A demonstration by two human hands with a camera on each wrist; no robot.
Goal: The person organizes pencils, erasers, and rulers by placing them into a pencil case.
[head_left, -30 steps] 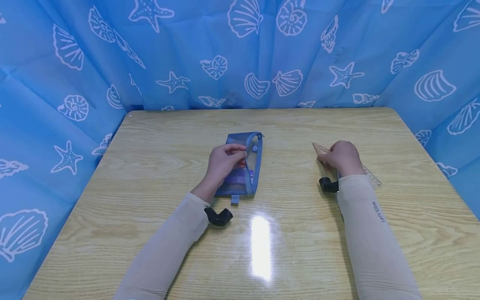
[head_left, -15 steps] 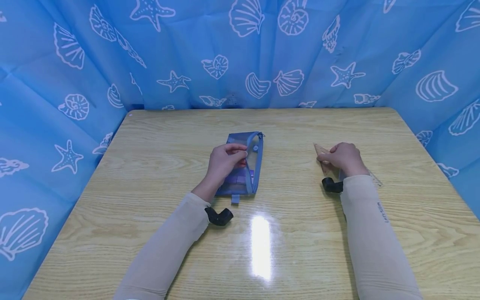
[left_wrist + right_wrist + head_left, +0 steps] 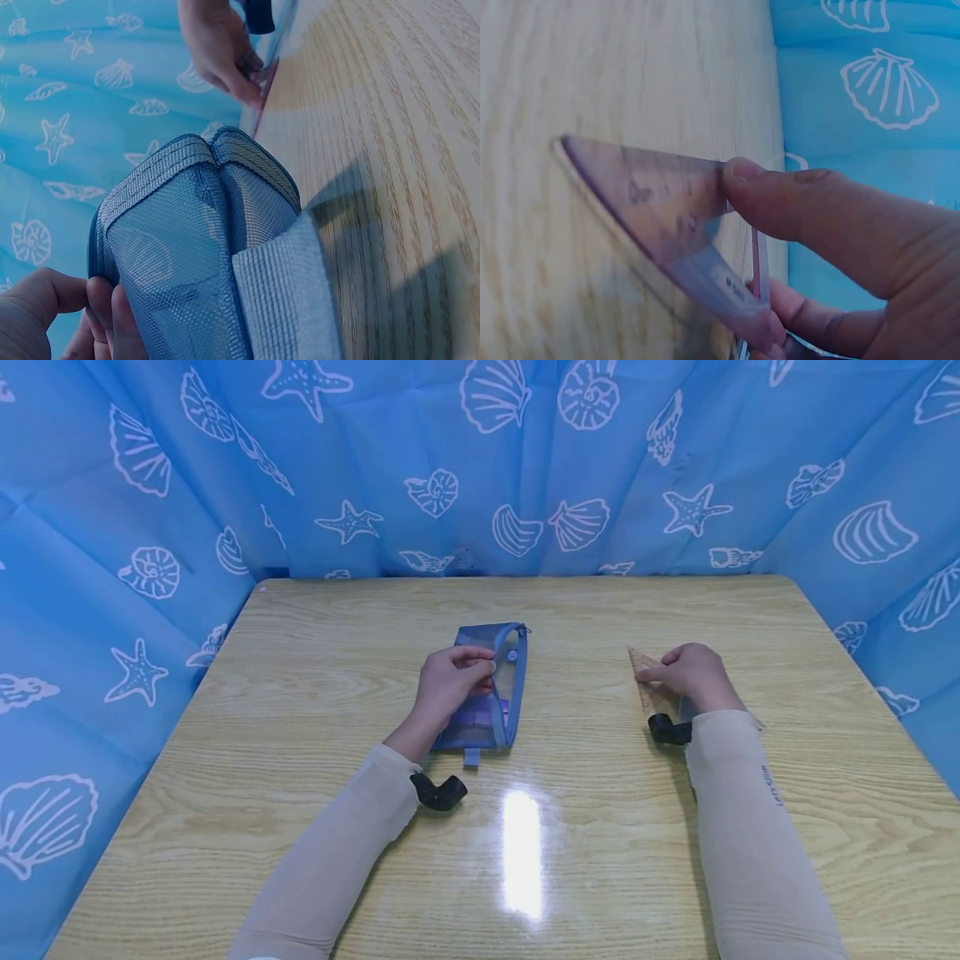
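A blue mesh zip pouch [image 3: 480, 718] lies on the table in front of me, its zipped side parted. My left hand [image 3: 450, 681] pinches one edge of that opening between thumb and fingers. Purple items show dimly through the mesh in the head view. To the right, my right hand [image 3: 692, 675] pinches a clear set square [image 3: 667, 202] with printed markings, thumb on one face and fingers behind. Part of the set square is covered by the hand and wrist. In the left wrist view the pouch's mesh side and fabric tab [image 3: 289, 289] fill the foreground.
The light wood-grain table [image 3: 337, 860] reaches back to a blue curtain [image 3: 465, 460] with white shells and starfish. A bright light reflection lies on the tabletop near the middle. Black wrist mounts [image 3: 438, 793] jut from both sleeves.
My right hand has shifted slightly right, and the set square has turned a little, showing more of its near-left corner. The left hand keeps its hold on the pouch edge.
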